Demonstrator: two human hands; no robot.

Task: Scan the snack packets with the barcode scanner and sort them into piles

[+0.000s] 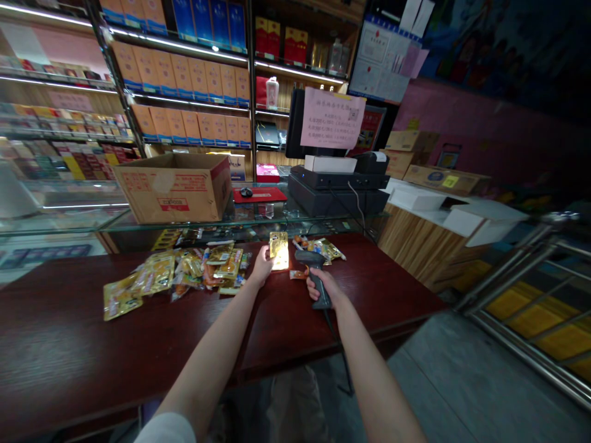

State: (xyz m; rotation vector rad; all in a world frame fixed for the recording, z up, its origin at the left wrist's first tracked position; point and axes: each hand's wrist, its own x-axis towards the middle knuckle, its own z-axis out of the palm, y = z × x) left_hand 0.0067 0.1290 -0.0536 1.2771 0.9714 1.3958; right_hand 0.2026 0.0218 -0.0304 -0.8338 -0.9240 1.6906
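– What was being held?
– Near the frame's centre, a gold packet [278, 244], brightly lit, was pinched by the left hand [262, 268]; a scanner [310, 258] was clasped by the right hand [325, 285], its head turned towards it.
– And what was left?
– A larger pile [154, 274] was spread centre-left on the worktop [184, 335], a smaller pile [329, 248] right of centre. Which had been scanned could not be told.

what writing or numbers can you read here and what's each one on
"200": pink sheet on the monitor, probably
"500": same sheet, row below, probably; the rest is too blurred
Too small or blurred: red print on the open cardboard box, gold packets, wall papers
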